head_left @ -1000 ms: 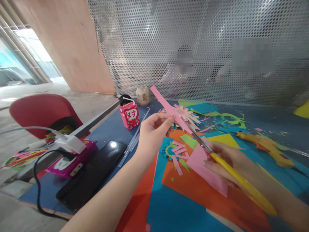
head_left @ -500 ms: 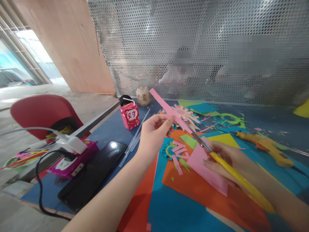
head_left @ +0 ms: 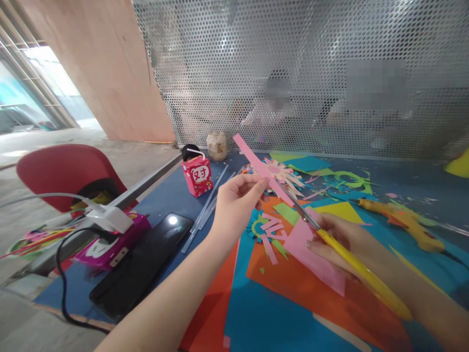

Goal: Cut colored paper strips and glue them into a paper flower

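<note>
My left hand pinches a long pink paper strip between thumb and fingers, its far end pointing up and left. In my right hand are yellow-handled scissors, with their blades at the strip's lower right end. Beneath the hands lie a pink paper sheet, an orange sheet and a blue sheet. Short pink strips rest beside a small blue and green fringed paper flower. A larger pale pink fringed flower is behind the strip.
A yellow glue gun lies at the right. Clear glue sticks, a red drink carton, a jar, a black phone and a purple power strip stand left. A perforated metal panel closes the back.
My left hand and the pink strip have shifted slightly to the right, with the strip's end a little further along at the scissor blades. My right hand has barely moved.
</note>
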A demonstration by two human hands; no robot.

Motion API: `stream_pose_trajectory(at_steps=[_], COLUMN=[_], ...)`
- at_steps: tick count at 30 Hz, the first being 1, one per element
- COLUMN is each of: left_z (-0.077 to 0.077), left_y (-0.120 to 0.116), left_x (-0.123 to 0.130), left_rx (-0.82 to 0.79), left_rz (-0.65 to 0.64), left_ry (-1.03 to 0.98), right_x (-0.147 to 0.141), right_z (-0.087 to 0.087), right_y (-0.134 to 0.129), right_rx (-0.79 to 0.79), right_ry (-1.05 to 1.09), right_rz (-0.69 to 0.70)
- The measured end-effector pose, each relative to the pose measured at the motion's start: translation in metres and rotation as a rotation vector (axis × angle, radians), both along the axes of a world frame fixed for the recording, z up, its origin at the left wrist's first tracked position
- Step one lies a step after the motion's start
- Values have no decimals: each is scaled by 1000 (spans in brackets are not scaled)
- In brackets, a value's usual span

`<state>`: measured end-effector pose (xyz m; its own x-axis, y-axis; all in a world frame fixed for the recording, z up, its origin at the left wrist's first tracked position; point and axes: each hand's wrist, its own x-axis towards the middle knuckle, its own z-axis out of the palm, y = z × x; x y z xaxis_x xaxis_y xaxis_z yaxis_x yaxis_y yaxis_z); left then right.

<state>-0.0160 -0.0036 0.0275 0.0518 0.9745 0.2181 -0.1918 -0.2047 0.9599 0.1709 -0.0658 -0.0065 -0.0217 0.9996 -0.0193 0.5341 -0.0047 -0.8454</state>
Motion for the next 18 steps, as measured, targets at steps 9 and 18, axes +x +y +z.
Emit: stream_pose_trajectory(at_steps=[9,18], left_z=[-1,-1], left_y=[1,1], left_x=[0,0], left_rx=[-17,-28], left_rz=[-4,-25], left_ry=[-14,-17], right_x=[-1,-2], right_z=[3,6], right_y=[-2,-4], right_rx=[-107,-88], right_ry=[14,40], right_rz=[-25,-5])
